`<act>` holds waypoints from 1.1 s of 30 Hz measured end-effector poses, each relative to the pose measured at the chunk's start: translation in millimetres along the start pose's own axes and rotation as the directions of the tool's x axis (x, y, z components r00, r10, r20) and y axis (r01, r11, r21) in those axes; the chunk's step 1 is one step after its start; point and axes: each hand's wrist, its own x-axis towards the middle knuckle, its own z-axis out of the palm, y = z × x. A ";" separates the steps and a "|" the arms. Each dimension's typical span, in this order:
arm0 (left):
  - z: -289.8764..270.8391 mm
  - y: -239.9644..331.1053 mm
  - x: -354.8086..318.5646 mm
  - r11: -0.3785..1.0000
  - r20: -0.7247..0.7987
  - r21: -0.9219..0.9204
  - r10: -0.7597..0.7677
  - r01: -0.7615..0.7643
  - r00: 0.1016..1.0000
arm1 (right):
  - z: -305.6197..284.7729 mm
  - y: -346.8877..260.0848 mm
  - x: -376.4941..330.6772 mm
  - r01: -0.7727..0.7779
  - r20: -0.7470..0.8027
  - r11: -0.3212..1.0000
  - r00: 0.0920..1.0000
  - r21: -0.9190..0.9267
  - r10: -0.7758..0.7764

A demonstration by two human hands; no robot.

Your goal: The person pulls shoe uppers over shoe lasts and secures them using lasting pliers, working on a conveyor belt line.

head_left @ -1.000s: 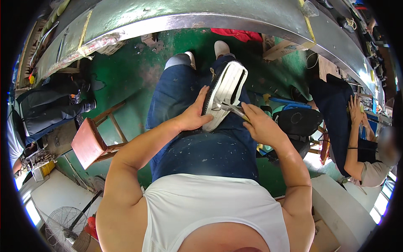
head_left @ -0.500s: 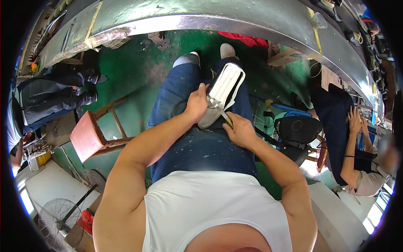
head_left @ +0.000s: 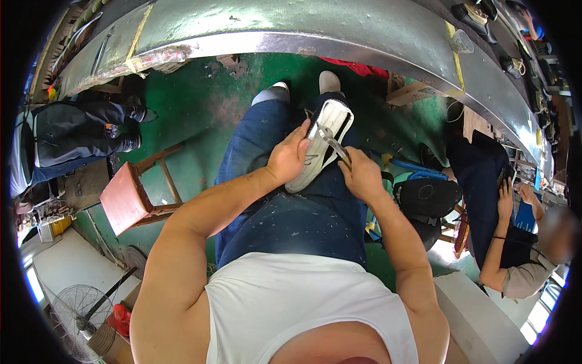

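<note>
An upturned shoe (head_left: 311, 164) lies across my thighs, its pale sole side facing up and a raised white rim around the far end. My left hand (head_left: 287, 156) is closed on the shoe's left edge. In my right hand (head_left: 362, 175) are metal pincers (head_left: 332, 142), their head resting on or just above the far part of the sole. From this angle I cannot tell whether the jaws grip anything.
A long metal-topped workbench (head_left: 291, 45) curves across the far side. To the left stands a wooden stool (head_left: 127, 197) with a reddish seat. A seated person (head_left: 515, 236) works at the right, beside a black padded seat (head_left: 427, 194). A fan (head_left: 85, 309) is at the lower left.
My right hand and the pincers have moved away from me, from the shoe's middle toward its far end. My left hand has shifted slightly along the edge.
</note>
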 end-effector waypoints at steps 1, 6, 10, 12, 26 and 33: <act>-1.4 2.7 1.0 0.993 0.030 0.057 0.101 -0.103 0.994 | 12.8 8.4 -5.7 -0.005 -0.105 0.993 0.994 0.118 0.018; -8.8 5.2 7.5 0.973 0.272 0.168 0.106 -0.155 0.956 | 2.0 25.9 -18.7 -0.143 0.110 0.965 0.986 0.218 0.121; -13.7 10.3 17.8 0.951 0.434 0.296 -0.051 -0.089 0.899 | -53.1 38.1 -1.3 -0.573 0.644 0.662 0.745 0.483 0.175; -17.2 14.6 21.5 0.934 0.468 0.350 -0.104 -0.077 0.877 | -57.6 29.0 1.2 -0.380 0.448 0.810 0.878 0.446 0.165; 0.9 1.5 -27.0 0.840 0.226 -0.386 -0.316 0.382 0.922 | -3.5 26.2 18.3 -0.033 0.043 0.983 0.999 0.181 0.026; -7.0 -8.4 -35.9 0.814 0.422 -0.247 -0.399 0.526 0.814 | -19.6 -20.3 -10.6 0.108 0.000 0.891 0.993 0.442 -0.120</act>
